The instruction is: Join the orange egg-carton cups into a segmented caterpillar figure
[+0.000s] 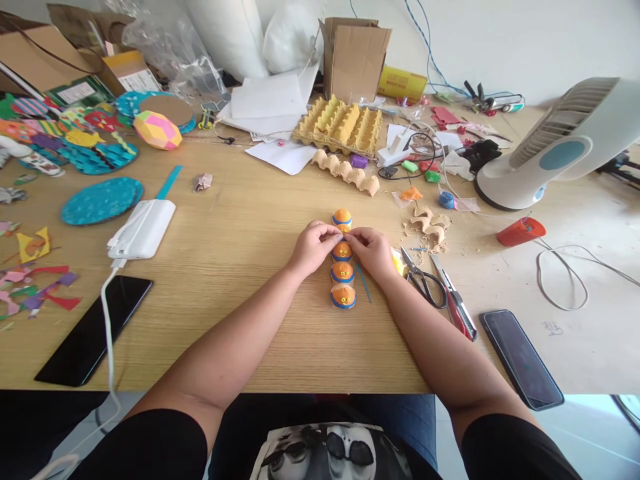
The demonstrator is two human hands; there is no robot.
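Note:
A strip of egg-carton cups lies lengthwise in front of me, its several domes coloured orange with blue bands around their bases. Small yellow pieces, like eyes, sit on the nearer domes. My left hand comes in from the left, thumb and forefinger pinched on the second dome from the far end. From the other side, my right hand pinches at the same dome, and the fingertips of both nearly meet. The fingers partly cover this dome; any small piece between them is hidden. A thin blue strip lies beside the cups, near my right wrist.
Right of my arm lie black scissors, a utility knife and a phone. A white fan stands farther back, near a red cup. Yellow egg trays lie behind; a power bank is left.

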